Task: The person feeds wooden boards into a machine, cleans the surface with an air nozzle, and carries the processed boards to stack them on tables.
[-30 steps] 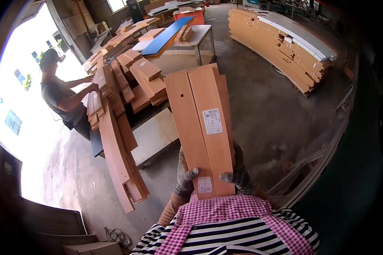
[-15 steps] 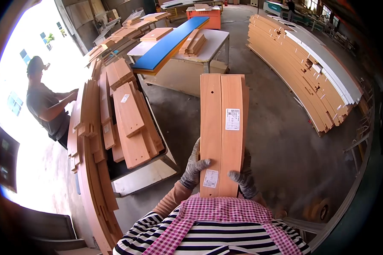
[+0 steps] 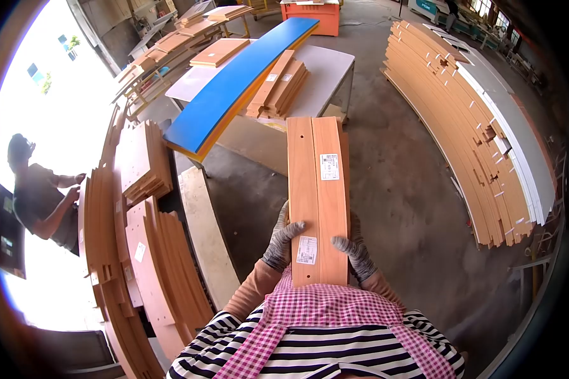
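Observation:
A stack of long reddish-brown wooden boards [image 3: 317, 202] stands out in front of my body, its near end against the pink checked apron [image 3: 332, 306]. Two boards lie side by side on top, with a white label near the far end and another near my thumbs. My left hand [image 3: 283, 240] grips the stack's left side, thumb over the top. On the right side my right hand [image 3: 357, 249] holds it the same way. Both hands wear grey gloves. The fingers beneath the boards are hidden.
Ahead is a table [image 3: 329, 69] with a blue board [image 3: 246, 76] and small wooden pieces. Board piles [image 3: 164, 278] line the left, where another person [image 3: 44, 196] stands. A large panel stack [image 3: 461, 132] stands at right. Farther back is an orange cart [image 3: 310, 19].
The table and blue board appear nearer, and the left-hand piles and the other person have shifted left in view. Both hands still hold the stack, which now points straight ahead.

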Demonstrator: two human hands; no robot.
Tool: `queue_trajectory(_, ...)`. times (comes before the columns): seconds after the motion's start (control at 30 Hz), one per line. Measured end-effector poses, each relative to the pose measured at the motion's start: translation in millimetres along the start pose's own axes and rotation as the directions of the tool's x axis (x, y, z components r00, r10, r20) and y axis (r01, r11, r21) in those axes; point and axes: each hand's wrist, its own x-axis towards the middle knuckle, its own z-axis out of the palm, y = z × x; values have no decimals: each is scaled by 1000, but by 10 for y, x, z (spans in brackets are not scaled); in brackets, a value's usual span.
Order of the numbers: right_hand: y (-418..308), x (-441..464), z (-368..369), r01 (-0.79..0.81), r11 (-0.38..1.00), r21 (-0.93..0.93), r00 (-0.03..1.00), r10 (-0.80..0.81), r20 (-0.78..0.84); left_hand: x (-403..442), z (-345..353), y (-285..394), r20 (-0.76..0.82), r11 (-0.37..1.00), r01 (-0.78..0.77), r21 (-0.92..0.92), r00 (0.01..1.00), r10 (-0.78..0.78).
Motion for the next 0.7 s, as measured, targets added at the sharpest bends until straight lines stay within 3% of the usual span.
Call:
queue_trajectory(0.13,81,1488,-397,-17,998,-67,998,13,-54,1533,-349,251,-10,998,32,-61,999,-33)
queue_trajectory(0.23,-13,2526,-567,-151,987,53,979,156,-129,2574,-373,615,-24,992,117,-47,993,-118)
queue_trajectory(0.43,-312,4100,-953,-307,926,219,933,338,-121,4361,-521,820,-53,979,205,-19,977,-206)
queue_trajectory(0.7,-318,6450,-2123,-331,924,193,931,353,-91,6817,-689,689,-145,993,112,-35,983,-116)
